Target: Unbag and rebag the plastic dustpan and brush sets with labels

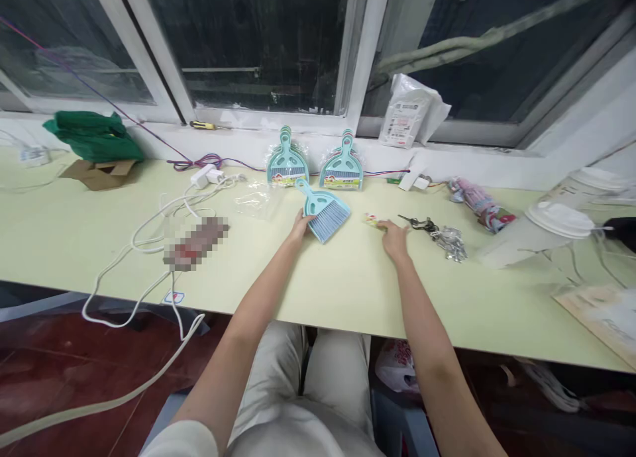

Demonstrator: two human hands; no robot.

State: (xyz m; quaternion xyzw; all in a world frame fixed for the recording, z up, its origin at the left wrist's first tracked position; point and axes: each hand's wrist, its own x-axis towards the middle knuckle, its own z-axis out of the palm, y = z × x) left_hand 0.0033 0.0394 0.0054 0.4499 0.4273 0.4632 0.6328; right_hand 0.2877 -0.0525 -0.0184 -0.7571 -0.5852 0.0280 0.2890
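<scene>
My left hand (299, 227) rests on the pale green table (348, 278) and touches a small teal dustpan with a blue-grey brush (324, 213) lying in it. My right hand (395, 240) lies flat on the table, its fingertips on a small yellow label card (372, 220). Two packaged teal dustpan sets (287, 159) (342, 165) lean against the window ledge behind. An empty clear plastic bag (256, 199) lies left of the loose dustpan.
White cables and chargers (199, 179) trail off the table's left front edge. A green cloth (94, 136) on cardboard sits far left. Keys and metal clips (444, 237), a patterned bundle (479, 205), clear plastic containers (571, 225) and a white pouch (407, 116) are at right.
</scene>
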